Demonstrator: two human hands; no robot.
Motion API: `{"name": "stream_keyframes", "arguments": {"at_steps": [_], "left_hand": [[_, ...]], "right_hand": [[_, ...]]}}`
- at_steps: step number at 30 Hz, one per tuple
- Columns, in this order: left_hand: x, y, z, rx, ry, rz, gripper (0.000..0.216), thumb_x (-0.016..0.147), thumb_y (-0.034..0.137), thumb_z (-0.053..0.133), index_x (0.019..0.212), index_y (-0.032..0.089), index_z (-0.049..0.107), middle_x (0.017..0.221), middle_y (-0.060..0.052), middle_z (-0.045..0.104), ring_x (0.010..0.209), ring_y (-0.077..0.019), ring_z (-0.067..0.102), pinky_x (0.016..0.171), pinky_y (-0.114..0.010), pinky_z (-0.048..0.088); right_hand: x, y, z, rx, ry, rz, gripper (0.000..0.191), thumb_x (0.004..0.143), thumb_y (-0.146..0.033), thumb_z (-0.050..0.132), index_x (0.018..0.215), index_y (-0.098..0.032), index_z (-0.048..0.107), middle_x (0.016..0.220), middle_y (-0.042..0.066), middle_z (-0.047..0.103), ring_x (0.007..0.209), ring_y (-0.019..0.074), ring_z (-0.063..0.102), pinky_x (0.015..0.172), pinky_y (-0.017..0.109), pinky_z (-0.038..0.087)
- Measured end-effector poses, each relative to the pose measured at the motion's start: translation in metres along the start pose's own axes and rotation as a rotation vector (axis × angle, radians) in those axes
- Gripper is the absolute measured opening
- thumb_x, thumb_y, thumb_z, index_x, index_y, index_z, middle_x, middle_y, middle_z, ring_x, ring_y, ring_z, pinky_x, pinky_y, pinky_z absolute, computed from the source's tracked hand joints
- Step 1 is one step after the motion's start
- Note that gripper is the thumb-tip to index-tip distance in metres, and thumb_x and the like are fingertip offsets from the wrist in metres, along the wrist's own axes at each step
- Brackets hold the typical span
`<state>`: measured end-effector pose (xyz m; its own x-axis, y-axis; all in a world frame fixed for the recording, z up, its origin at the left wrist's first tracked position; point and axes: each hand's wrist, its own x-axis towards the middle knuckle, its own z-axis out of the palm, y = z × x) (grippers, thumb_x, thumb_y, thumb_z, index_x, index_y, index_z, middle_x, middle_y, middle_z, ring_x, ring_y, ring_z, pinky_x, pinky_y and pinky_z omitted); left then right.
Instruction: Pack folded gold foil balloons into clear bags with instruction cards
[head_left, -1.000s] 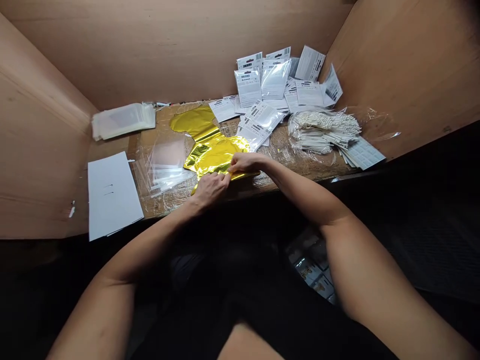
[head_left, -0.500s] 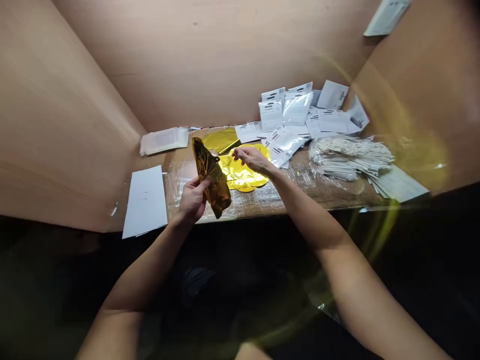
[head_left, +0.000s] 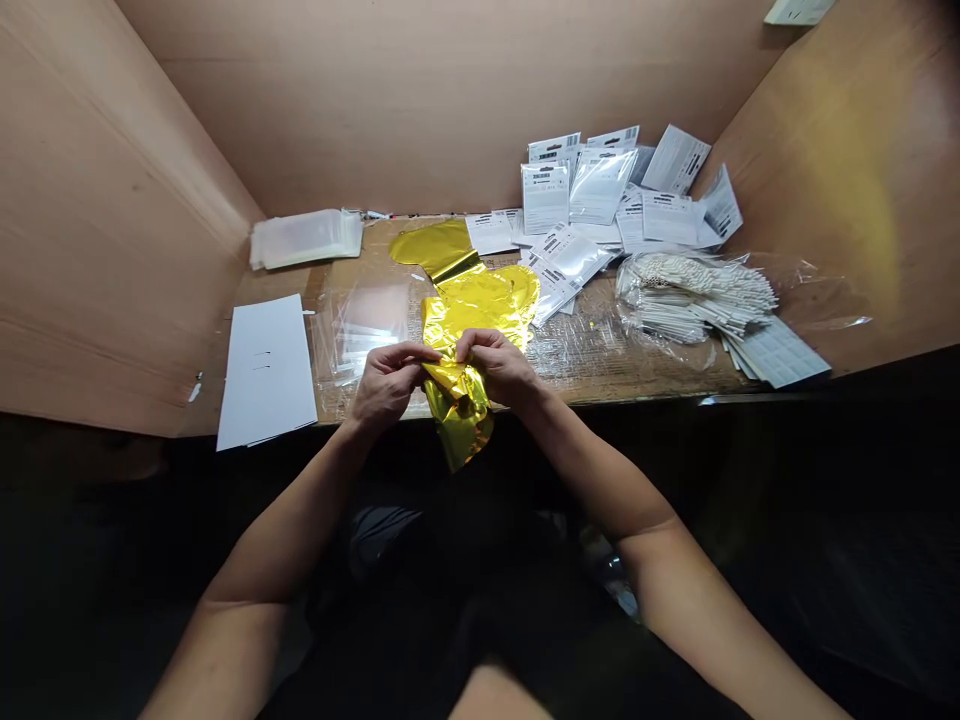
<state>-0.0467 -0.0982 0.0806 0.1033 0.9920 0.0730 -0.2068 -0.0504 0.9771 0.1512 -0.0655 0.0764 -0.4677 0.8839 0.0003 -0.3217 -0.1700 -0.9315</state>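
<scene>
Both hands hold a crumpled gold foil balloon (head_left: 463, 425) at the table's front edge, its lower end hanging past the edge. My left hand (head_left: 388, 385) pinches its upper left side between thumb and fingers. Opposite, my right hand (head_left: 501, 370) has its fingers closed on the upper right side, the fingertips of both hands a short way apart. Just behind them, more flat gold foil balloons (head_left: 480, 300) lie on the table, one stretching back to the left. The exact shape of the held one is hidden by its folds.
Clear sleeves (head_left: 375, 320) lie left of the foil, near white cards (head_left: 266, 375) and a stack of translucent bags (head_left: 307, 240). Several white printed packets (head_left: 546, 198) are piled at the back right. A plastic-wrapped bundle of white sticks (head_left: 694, 300) lies at right. Wooden panels (head_left: 315, 110) enclose the table.
My right hand has come back from the flat foil pile to the balloon in my left hand and now grips it too. The balloon has swung lower, between both hands.
</scene>
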Motion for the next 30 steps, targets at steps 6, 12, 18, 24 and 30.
{"name": "stream_keyframes", "arguments": {"at_steps": [6, 12, 18, 24, 30], "left_hand": [[-0.017, 0.003, 0.001, 0.164, -0.139, -0.118, 0.031, 0.079, 0.041, 0.087, 0.096, 0.018, 0.077, 0.079, -0.004, 0.072, 0.065, -0.018, 0.069, 0.06, -0.031, 0.058], [-0.03, -0.014, 0.006, 0.166, 0.078, 0.016, 0.046, 0.079, 0.033, 0.087, 0.117, 0.021, 0.063, 0.111, -0.006, 0.076, 0.079, -0.0162, 0.075, 0.071, -0.029, 0.064], [-0.041, -0.015, 0.002, 0.022, -0.06, -0.16, 0.04, 0.082, 0.041, 0.086, 0.113, 0.018, 0.074, 0.091, -0.006, 0.079, 0.081, -0.023, 0.077, 0.075, -0.035, 0.065], [-0.047, 0.002, -0.022, 0.25, -0.255, -0.083, 0.024, 0.088, 0.036, 0.071, 0.095, 0.019, 0.086, 0.104, -0.013, 0.081, 0.097, -0.0297, 0.077, 0.081, -0.041, 0.064], [-0.062, 0.01, -0.014, 0.595, -0.369, 0.099, 0.033, 0.095, 0.021, 0.066, 0.126, 0.024, 0.074, 0.107, -0.007, 0.08, 0.093, -0.023, 0.076, 0.086, -0.037, 0.061]], "right_hand": [[-0.005, 0.004, -0.004, -0.171, 0.162, 0.094, 0.02, 0.086, -0.041, 0.066, 0.091, -0.025, 0.055, 0.071, -0.005, 0.049, 0.057, 0.0109, 0.04, 0.05, 0.021, 0.027], [-0.026, 0.009, 0.006, -0.249, -0.005, 0.057, 0.048, 0.08, -0.056, 0.084, 0.107, -0.023, 0.062, 0.09, 0.0, 0.066, 0.075, 0.0149, 0.059, 0.061, 0.024, 0.046], [-0.038, 0.023, 0.006, -0.241, -0.005, 0.027, 0.028, 0.087, -0.045, 0.073, 0.103, -0.023, 0.068, 0.082, 0.0, 0.063, 0.066, 0.0139, 0.052, 0.059, 0.026, 0.044], [-0.044, -0.003, -0.008, -0.556, -0.196, -0.108, 0.017, 0.087, -0.034, 0.062, 0.078, -0.023, 0.071, 0.081, 0.004, 0.065, 0.079, 0.0193, 0.06, 0.077, 0.033, 0.049], [-0.031, -0.038, 0.003, -0.942, -0.345, -0.092, 0.016, 0.093, -0.038, 0.073, 0.098, -0.024, 0.079, 0.093, 0.007, 0.077, 0.085, 0.0243, 0.065, 0.08, 0.037, 0.048]]}}
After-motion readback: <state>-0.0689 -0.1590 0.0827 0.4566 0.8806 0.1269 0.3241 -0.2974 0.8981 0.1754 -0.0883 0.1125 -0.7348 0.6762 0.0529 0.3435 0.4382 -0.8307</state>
